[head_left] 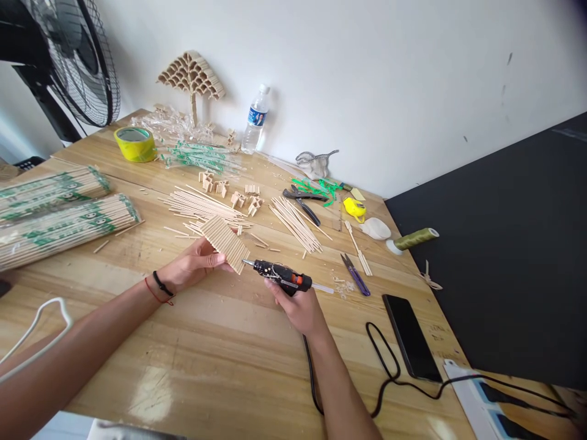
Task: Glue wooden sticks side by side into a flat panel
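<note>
My left hand (199, 264) is closed on a flat panel of wooden sticks (225, 243), laid side by side and tilted above the table. My right hand (296, 305) is wrapped round a black glue gun (284, 276) with an orange switch, a clear glue stick poking out of its back. The gun's metal nozzle meets or nearly meets the panel's lower right corner; I cannot tell if they touch. Behind the panel lies a pile of loose thin sticks (202, 205), and small stick-built pieces (238, 198) stand beyond it.
More sticks (296, 225), pliers (305, 201), purple snips (355, 275), a yellow tape measure (354, 209) and a phone (411, 337) lie rightward. A black cord (389, 379) runs to a power strip (477, 397). Bagged sticks (68, 229), yellow tape (135, 145) and a bottle (255, 122) stand around.
</note>
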A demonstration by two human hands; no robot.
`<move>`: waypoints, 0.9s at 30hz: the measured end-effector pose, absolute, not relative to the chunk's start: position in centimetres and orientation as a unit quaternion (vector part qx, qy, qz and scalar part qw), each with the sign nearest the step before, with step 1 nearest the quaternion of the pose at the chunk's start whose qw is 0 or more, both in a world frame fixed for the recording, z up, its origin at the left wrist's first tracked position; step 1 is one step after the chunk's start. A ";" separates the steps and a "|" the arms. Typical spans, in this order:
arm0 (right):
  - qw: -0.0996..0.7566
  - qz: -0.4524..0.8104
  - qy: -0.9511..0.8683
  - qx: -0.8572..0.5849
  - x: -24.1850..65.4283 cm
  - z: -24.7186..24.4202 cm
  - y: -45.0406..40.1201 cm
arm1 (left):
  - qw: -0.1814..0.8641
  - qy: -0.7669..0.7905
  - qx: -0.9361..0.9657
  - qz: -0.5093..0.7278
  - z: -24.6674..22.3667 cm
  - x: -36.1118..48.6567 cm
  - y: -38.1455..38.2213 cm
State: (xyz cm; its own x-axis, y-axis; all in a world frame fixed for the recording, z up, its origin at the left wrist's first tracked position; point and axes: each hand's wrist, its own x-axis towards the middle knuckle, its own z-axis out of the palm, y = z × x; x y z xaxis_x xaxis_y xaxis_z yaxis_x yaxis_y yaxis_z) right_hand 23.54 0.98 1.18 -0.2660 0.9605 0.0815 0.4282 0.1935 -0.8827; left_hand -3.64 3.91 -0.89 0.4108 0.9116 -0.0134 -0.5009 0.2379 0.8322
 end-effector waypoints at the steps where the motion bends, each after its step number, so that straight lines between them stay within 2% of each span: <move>1: 0.338 0.394 -0.695 -0.498 23.5 1.2 1.0 | 0.742 0.262 0.394 0.476 -0.9 -3.6 3.9; 27: 0.321 0.429 -0.701 -0.469 23.8 0.2 0.9 | 0.730 0.267 0.404 0.482 -1.3 -3.2 4.2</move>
